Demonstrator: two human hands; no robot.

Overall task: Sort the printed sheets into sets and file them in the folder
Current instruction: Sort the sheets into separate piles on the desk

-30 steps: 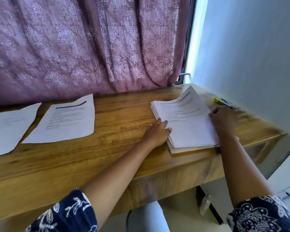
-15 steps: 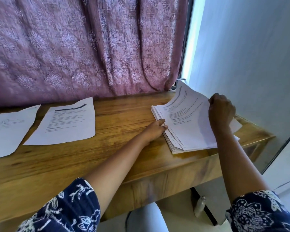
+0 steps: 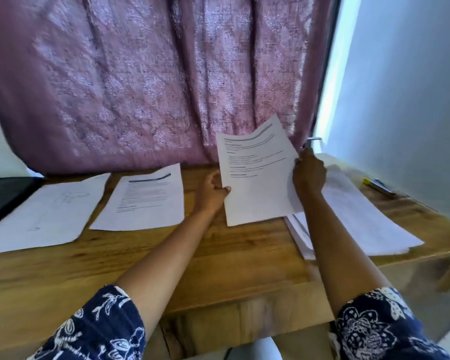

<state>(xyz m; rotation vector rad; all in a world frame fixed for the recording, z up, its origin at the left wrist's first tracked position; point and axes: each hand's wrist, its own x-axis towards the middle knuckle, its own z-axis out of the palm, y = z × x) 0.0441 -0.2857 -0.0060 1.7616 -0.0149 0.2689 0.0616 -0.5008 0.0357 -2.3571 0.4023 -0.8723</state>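
A printed sheet [image 3: 255,175] is held up above the wooden desk [image 3: 182,258], tilted toward me. My left hand [image 3: 213,193] pinches its left edge and my right hand [image 3: 308,175] grips its right edge. Under my right arm lies the stack of printed sheets [image 3: 359,219] on the right part of the desk. Two single sheets lie flat to the left: one with a dark header and text [image 3: 143,201], and one with a faint line drawing [image 3: 50,214]. A dark folder-like object [image 3: 3,196] shows at the far left edge.
A yellow-tipped pen [image 3: 377,185] lies at the desk's far right corner by the wall. A pink patterned curtain [image 3: 153,79] hangs behind the desk. The pale wall [image 3: 405,100] closes off the right side.
My right hand lifted the top sheet off the stack and carried it left and up. My left hand left the stack's edge and took the sheet's left edge. The camera turned left.
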